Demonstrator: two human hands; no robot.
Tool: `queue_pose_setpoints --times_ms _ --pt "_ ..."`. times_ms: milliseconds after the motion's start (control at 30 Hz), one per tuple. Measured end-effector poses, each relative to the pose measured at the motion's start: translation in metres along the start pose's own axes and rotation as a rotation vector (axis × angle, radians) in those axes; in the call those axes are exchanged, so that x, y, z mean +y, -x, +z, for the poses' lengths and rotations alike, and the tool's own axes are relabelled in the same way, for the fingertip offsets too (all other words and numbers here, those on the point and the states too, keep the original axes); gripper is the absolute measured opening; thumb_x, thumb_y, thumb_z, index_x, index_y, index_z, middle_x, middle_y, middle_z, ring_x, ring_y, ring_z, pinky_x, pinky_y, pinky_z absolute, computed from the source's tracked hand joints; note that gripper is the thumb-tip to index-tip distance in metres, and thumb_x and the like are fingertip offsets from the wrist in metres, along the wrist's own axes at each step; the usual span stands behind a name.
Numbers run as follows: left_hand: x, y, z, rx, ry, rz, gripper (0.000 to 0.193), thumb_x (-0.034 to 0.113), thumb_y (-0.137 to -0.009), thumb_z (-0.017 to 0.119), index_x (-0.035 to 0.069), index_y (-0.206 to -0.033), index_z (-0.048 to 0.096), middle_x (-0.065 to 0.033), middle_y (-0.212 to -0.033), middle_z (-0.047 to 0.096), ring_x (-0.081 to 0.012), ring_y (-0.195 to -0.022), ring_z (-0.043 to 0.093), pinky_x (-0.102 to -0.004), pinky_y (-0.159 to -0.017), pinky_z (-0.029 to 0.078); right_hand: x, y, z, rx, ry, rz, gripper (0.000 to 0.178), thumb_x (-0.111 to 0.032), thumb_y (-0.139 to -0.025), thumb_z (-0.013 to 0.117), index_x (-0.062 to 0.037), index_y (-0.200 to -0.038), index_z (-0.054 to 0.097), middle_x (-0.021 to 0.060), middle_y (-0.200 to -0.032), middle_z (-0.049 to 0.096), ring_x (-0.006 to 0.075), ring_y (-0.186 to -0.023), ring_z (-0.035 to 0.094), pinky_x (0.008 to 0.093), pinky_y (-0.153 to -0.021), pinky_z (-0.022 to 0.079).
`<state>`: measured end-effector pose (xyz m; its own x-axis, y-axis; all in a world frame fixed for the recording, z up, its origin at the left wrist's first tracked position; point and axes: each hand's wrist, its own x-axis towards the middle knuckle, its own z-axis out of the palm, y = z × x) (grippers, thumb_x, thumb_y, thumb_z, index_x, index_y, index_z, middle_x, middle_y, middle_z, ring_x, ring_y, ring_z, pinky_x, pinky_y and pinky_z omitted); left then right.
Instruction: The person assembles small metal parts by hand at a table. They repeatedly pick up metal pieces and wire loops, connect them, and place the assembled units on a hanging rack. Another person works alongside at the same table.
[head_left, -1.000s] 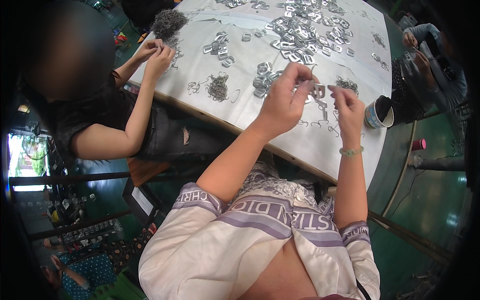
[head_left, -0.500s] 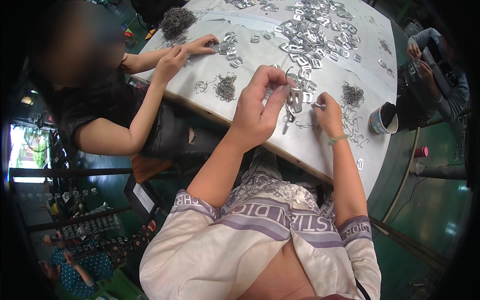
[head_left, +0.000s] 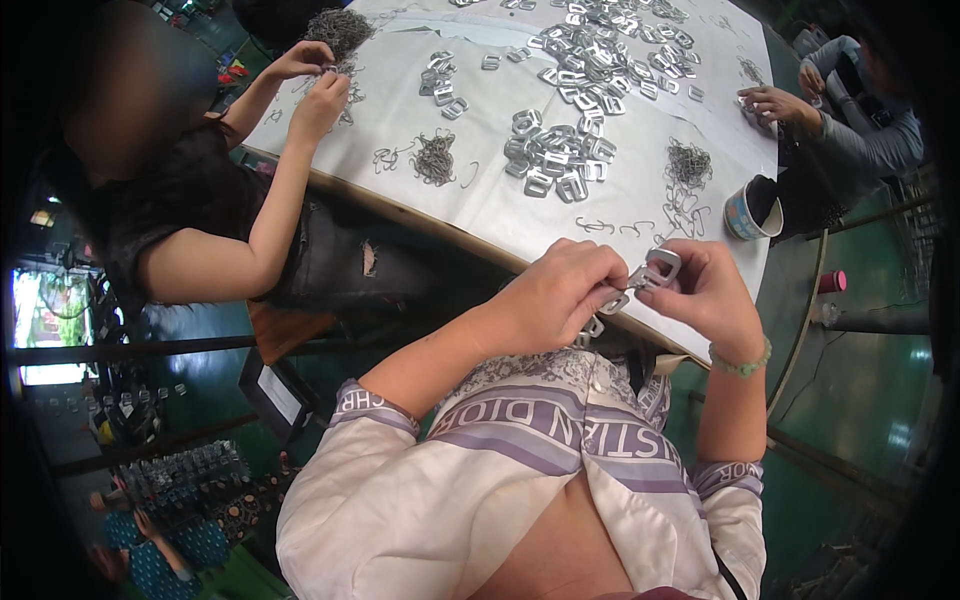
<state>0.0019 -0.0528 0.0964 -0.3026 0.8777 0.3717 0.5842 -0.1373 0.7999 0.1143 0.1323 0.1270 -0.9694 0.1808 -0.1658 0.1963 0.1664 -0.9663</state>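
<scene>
Just over the near table edge, my two hands meet. My right hand (head_left: 715, 300) pinches a flat silver metal buckle (head_left: 663, 264) between thumb and fingers. My left hand (head_left: 555, 290) is closed, thumb against forefinger, on a short string of linked buckles (head_left: 592, 328) that hangs below its fingers. Wire hooks seem to join them, though the fingers hide most of the link. Beyond my hands lies a cluster of loose buckles (head_left: 560, 152). A small heap of wire S-hooks (head_left: 688, 163) is behind my right hand, with several single hooks (head_left: 615, 227) strewn nearer.
Another hook heap (head_left: 434, 158) lies to the left on the white-covered table (head_left: 480, 215). A larger buckle pile (head_left: 590, 60) is farther back. A paper tub (head_left: 742, 215) stands at the right edge. Co-workers sit left (head_left: 220, 200) and right (head_left: 860, 130), handling small pieces.
My left hand has come down and nearer with its hanging buckles. My right hand has left the tabletop and come back beside it, a buckle now in its fingers.
</scene>
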Motion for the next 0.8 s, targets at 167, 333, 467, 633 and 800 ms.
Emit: queue_pose_setpoints --times_ms 167,333,467,633,800 --pt "-0.004 0.01 0.011 -0.005 -0.067 0.011 0.015 -0.001 -0.081 0.058 0.004 -0.094 0.053 -0.0102 -0.082 0.056 -0.0294 -0.079 0.054 -0.0378 -0.081 0.04 -0.006 0.015 0.005 0.003 0.168 0.012 0.018 -0.01 -0.07 0.072 0.0019 -0.079 0.063 -0.0039 -0.06 0.053 0.0017 -0.053 0.043 0.0203 -0.047 0.035" --pt "-0.01 0.022 0.022 -0.012 -0.059 -0.046 0.014 0.0 -0.081 0.059 0.004 -0.094 0.054 -0.0104 -0.082 0.057 -0.0299 -0.08 0.055 -0.0383 -0.081 0.04 0.011 0.028 0.011 0.089 0.263 -0.12 0.015 -0.005 -0.072 0.072 0.0025 -0.08 0.062 0.0034 -0.066 0.058 0.0073 -0.052 0.048 0.023 -0.048 0.04" --pt "-0.025 0.035 0.034 -0.046 0.014 -0.084 0.013 0.001 -0.081 0.06 0.004 -0.093 0.055 -0.0107 -0.085 0.059 -0.0292 -0.083 0.056 -0.0381 -0.083 0.041 0.023 0.035 0.025 0.184 0.28 -0.331 0.011 0.003 -0.074 0.068 0.0036 -0.083 0.061 0.0076 -0.074 0.062 0.0111 -0.058 0.057 0.0251 -0.052 0.047" --pt "-0.043 0.044 0.037 -0.132 0.197 -0.165 0.011 0.003 -0.081 0.062 0.002 -0.092 0.06 -0.0118 -0.087 0.063 -0.0279 -0.084 0.061 -0.0362 -0.078 0.046 0.045 0.045 0.049 0.24 0.246 -0.209 0.012 0.005 -0.077 0.067 0.0031 -0.088 0.062 0.0103 -0.077 0.064 0.0171 -0.069 0.067 0.0258 -0.059 0.053" --pt "-0.099 0.021 0.028 -0.009 -0.073 -0.139 0.013 0.004 -0.08 0.064 0.001 -0.092 0.067 -0.0097 -0.09 0.067 -0.0253 -0.084 0.064 -0.0323 -0.074 0.05 0.063 0.047 0.06 0.282 0.268 -0.213 0.013 0.004 -0.076 0.068 0.0025 -0.088 0.062 0.0113 -0.079 0.065 0.019 -0.069 0.067 0.0267 -0.06 0.054"
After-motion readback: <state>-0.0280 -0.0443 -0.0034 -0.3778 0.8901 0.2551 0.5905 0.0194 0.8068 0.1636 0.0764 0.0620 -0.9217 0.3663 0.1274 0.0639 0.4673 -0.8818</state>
